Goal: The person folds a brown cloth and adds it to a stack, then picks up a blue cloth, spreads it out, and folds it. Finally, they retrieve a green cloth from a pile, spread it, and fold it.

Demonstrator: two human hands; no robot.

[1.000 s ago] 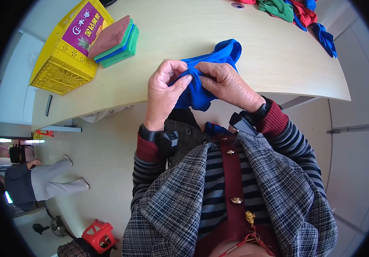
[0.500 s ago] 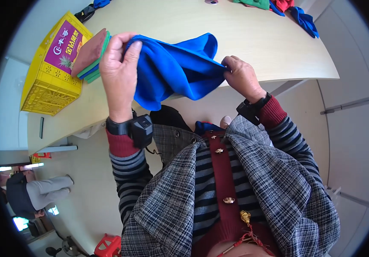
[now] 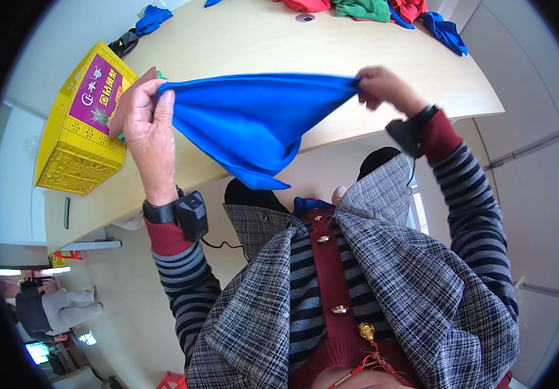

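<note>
Head view shows me the blue cloth (image 3: pixel 253 126) stretched out between both hands, held up over the near edge of the pale wooden table (image 3: pixel 240 45); its top hem runs almost level from left to right, so the long axis lies straight across my line of sight, and the slack body of the cloth sags below that hem into a point just above the chest of the checked jacket (image 3: pixel 383 285).

My left hand (image 3: pixel 148 126) is closed on the left corner, fingers curled over the hem and the back of the hand turned toward the camera; my right hand (image 3: pixel 382 87) pinches the opposite corner between thumb and fingertips, and it sits a little higher and farther from the body than the left. Neither hand is nearer the cloth than the other, since each already has an end; the middle of the cloth hangs free between them, touching nothing that I can see.

Just beside the left hand, on the table, stands a yellow crate (image 3: pixel 78 149) with a few folded cloths (image 3: pixel 138 87) partly hidden behind the knuckles; I judge that stack to lie left of the held cloth and close to the left hand; a heap of loose cloths (image 3: pixel 370 9) in red, green and blue lies well apart at the far edge.
</note>
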